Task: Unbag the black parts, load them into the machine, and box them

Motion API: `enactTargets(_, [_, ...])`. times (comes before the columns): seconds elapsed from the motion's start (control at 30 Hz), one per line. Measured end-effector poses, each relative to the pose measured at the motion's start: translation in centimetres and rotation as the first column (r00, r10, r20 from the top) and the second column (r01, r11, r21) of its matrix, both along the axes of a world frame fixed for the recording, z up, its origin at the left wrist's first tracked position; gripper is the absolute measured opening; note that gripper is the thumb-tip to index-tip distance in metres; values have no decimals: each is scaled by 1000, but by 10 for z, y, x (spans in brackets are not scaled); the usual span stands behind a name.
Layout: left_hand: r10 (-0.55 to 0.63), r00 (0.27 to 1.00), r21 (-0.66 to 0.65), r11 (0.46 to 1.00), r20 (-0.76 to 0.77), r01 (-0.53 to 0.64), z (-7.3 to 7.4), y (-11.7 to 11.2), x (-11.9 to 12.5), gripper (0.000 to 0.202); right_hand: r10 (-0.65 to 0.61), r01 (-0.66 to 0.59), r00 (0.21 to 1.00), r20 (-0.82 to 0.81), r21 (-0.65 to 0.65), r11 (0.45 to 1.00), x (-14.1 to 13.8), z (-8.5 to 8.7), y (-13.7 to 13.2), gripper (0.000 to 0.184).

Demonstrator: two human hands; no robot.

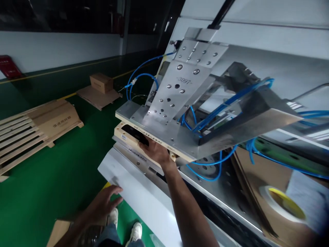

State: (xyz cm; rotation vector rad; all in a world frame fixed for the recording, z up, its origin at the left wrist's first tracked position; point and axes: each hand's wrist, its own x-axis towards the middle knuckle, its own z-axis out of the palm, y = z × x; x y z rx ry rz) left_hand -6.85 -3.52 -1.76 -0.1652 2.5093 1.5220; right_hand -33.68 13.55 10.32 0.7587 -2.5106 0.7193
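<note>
Green floor (64,161) takes up the left of view. Landmark: wooden pallet (23,132), lying flat on the floor at far left. A flattened cardboard box (58,118) rests on the pallet's right end. Beyond the pallet, further right, a flat cardboard sheet (96,96) lies on the floor with a small closed carton (101,82) on top. Yellow line (61,70) painted on the floor behind the pallet.

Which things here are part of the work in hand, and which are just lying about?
In hand:
right hand on the flat black part in the beige fixture block
left hand by the white machine panel

Lying about:
wooden pallet
brown cardboard box
yellow-cored tape roll
</note>
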Motion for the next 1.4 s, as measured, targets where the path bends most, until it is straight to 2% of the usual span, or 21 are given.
enactTargets(0.1, [144,973,-26,988,-181,-151,40,-14,-35,48,10,-8,1000,-16,114,993,25,-7,11,39])
enactTargets(0.17, [189,909,-81,969,-371,-234,63,-24,-69,53,-79,98,991,-103,188,977,45,-15,20,45])
enactTargets(0.23, [133,835,-165,952,-533,-257,81,-34,-108,58,-198,242,958,-208,213,947,62,-23,27,52])
enactTargets(0.3, [9,773,-302,918,-634,-259,94,-42,-146,59,-271,324,928,-258,192,927,74,-30,33,57])
enactTargets(0.4, [-158,764,-523,812,-626,-260,103,-48,-183,56,-270,320,929,-254,180,930,83,-38,37,59])
enactTargets(0.53, [-235,768,-665,681,-595,-308,104,-49,-195,54,-229,272,947,-223,183,945,82,-41,37,60])
enactTargets(0.63, [-260,774,-700,646,-577,-304,108,-51,-197,55,-239,271,953,-188,170,947,78,-37,33,61])
enactTargets(0.7, [-238,794,-692,662,-559,-289,113,-56,-194,56,-243,265,958,-151,145,953,81,-33,30,61])
enactTargets(0.8, [-186,774,-626,712,-605,-319,112,-62,-172,60,-233,242,967,-102,76,967,109,-34,29,59])
enactTargets(0.87, [-130,722,-549,743,-680,-384,99,-58,-139,64,-203,205,976,-76,22,978,150,-45,33,54])
enactTargets(0.97, [48,637,-392,752,-769,-530,56,-29,-65,62,-57,55,998,-28,-70,996,233,-71,50,48])
enactTargets(1.03, [40,681,-403,781,-731,-478,22,10,-8,48,64,-62,998,14,-122,991,291,-87,71,44])
enactTargets(1.07, [-14,716,-424,814,-698,-398,6,34,19,41,81,-77,996,23,-151,986,318,-93,87,40])
enactTargets(1.1, [-120,747,-463,845,-654,-270,-8,61,42,37,78,-73,997,24,-173,982,341,-98,107,35])
enactTargets(1.13, [-234,746,-502,852,-624,-152,-19,89,61,36,47,-42,999,20,-193,980,360,-101,130,30])
enactTargets(1.17, [-346,737,-551,834,-580,-42,-27,116,75,40,-11,13,1000,12,-207,978,376,-103,157,23])
enactTargets(1.23, [-449,719,-615,787,-531,38,-34,160,90,48,-179,172,984,-12,-225,959,398,-105,215,14])
enactTargets(1.3, [-459,723,-654,756,-516,13,-33,187,96,56,-382,359,922,-63,-228,905,413,-108,276,12])
enactTargets(1.33, [-450,724,-664,748,-523,-15,-32,194,98,60,-487,458,868,-95,-224,860,420,-111,306,12])
enactTargets(1.4, [-425,715,-661,747,-555,-69,-31,199,103,69,-680,649,723,-122,-219,729,434,-118,364,15])
